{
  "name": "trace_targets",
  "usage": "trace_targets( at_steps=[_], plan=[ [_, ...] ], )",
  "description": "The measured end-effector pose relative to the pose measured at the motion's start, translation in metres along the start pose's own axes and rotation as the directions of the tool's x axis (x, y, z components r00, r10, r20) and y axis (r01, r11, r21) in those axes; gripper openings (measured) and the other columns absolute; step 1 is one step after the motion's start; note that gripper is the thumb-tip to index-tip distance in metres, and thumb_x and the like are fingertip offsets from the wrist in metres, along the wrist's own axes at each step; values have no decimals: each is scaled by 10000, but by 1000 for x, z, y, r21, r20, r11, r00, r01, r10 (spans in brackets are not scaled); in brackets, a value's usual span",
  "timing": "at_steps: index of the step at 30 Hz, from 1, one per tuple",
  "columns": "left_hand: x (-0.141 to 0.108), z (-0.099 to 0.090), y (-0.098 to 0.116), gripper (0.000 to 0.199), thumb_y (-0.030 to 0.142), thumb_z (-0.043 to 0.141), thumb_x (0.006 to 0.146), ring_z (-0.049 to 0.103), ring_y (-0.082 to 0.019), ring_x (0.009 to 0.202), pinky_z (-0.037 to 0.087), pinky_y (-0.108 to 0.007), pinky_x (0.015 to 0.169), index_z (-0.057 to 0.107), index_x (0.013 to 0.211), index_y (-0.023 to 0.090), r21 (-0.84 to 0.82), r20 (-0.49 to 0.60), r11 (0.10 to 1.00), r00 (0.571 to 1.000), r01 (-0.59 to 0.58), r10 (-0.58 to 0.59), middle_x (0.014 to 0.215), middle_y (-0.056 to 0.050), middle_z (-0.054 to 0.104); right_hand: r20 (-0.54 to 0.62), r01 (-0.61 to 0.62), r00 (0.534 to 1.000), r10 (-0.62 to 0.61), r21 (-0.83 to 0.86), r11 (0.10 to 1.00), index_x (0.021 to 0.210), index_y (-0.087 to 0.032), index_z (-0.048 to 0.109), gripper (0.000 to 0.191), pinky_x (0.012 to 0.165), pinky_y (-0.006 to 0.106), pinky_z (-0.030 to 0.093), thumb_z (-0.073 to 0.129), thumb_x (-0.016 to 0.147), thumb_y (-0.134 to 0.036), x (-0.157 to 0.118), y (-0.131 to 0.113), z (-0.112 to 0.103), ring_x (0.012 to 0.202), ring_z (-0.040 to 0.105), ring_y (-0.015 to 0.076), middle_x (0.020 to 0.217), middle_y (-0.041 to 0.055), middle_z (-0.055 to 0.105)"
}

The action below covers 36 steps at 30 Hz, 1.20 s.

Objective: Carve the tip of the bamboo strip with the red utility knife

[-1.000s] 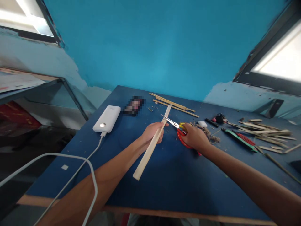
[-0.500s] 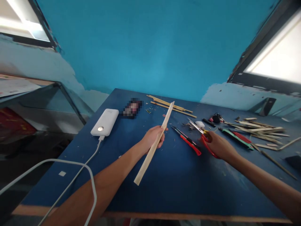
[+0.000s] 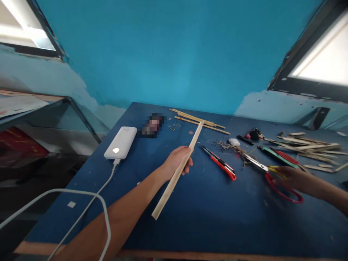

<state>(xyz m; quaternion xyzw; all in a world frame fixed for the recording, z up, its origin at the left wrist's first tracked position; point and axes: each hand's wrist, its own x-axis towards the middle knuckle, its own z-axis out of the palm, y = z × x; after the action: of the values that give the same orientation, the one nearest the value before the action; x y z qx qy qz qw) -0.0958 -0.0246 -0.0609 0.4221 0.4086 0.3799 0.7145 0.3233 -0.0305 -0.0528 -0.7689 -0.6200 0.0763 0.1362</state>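
My left hand [image 3: 178, 163] is closed around the middle of a long, pale bamboo strip [image 3: 170, 188]. The strip slants from near the front of the table up toward the back. On the right, my right hand [image 3: 292, 178] grips scissors [image 3: 258, 163] with red and yellow handles, their bright blades pointing left. Some of its fingers are blurred or hidden. Between the hands lies a utility knife [image 3: 221, 165] with a red body, touched by neither.
On the blue table [image 3: 206, 217] lie thin sticks [image 3: 201, 117], a blurred-out phone [image 3: 152, 125], and a white power bank [image 3: 121, 142] with a cable [image 3: 102, 197] crossing above my left forearm. Wood offcuts [image 3: 318, 146], a green tool [image 3: 280, 156] and a white case [image 3: 234, 142] are at right.
My right hand has moved right and slightly nearer with the scissors, away from the utility knife. The left hand still holds the bamboo strip, almost unmoved.
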Motion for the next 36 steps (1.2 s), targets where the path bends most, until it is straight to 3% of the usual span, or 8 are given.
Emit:
trace_targets(
  at_steps=[3,5,9,14,17,23,30,36],
  plan=[
    [1,0,0,227,404,418,866,537,-112,391,366,-194,333,478,887,186,-15,-1,1000,1000,-4,4,582,22,572,121,62,990,-71,76,995,848,-149,693,284,616,351,470,728,631,-328,5,-13,-9,763,672,303,949,298,664],
    [1,-1,-1,282,447,400,869,546,-123,404,380,-206,340,471,812,180,-17,-1,1000,1000,1,-1,563,13,565,163,110,978,-127,110,988,965,-171,665,327,641,354,474,600,754,-411,1,-37,-4,772,666,281,944,260,673],
    [2,-1,-2,350,490,408,856,526,-111,392,367,-197,344,469,721,172,-2,7,1000,1000,8,-8,528,10,548,229,225,938,-261,171,959,1093,-220,621,452,703,379,484,622,723,-481,-16,-104,26,834,644,285,990,125,677],
    [1,-3,-3,111,269,449,805,526,-109,406,347,-176,347,466,880,189,3,6,1000,1000,18,-18,556,27,564,257,352,870,-420,273,895,1109,-232,606,442,647,318,471,677,692,-357,-13,-159,61,779,635,242,900,59,682],
    [2,-3,-4,113,213,447,772,534,-112,424,365,-179,361,446,883,187,-2,-9,1000,1000,15,-15,571,25,569,244,370,862,-444,295,881,1075,-219,616,410,594,309,445,667,670,-257,-3,-168,70,664,617,223,771,32,663],
    [4,-2,-4,179,361,428,845,507,-125,398,362,-192,346,441,930,204,-26,-27,1000,1000,-5,5,484,68,475,206,341,870,-448,404,849,722,-212,612,50,551,297,422,597,676,-200,8,-184,71,607,573,201,667,17,613],
    [5,0,-2,226,408,360,884,417,-100,335,288,-176,292,445,833,204,-6,-41,999,999,34,-34,444,77,415,244,124,901,-358,646,753,838,-226,467,84,395,232,414,474,810,-304,-1,-196,80,445,556,128,710,-14,623],
    [-2,2,4,185,343,469,843,519,-108,458,410,-201,396,473,775,171,62,50,988,988,141,-144,547,22,538,318,-28,876,-362,784,621,886,-218,471,205,302,184,333,482,819,-412,-11,-196,86,299,401,79,496,-105,440]
  ],
)
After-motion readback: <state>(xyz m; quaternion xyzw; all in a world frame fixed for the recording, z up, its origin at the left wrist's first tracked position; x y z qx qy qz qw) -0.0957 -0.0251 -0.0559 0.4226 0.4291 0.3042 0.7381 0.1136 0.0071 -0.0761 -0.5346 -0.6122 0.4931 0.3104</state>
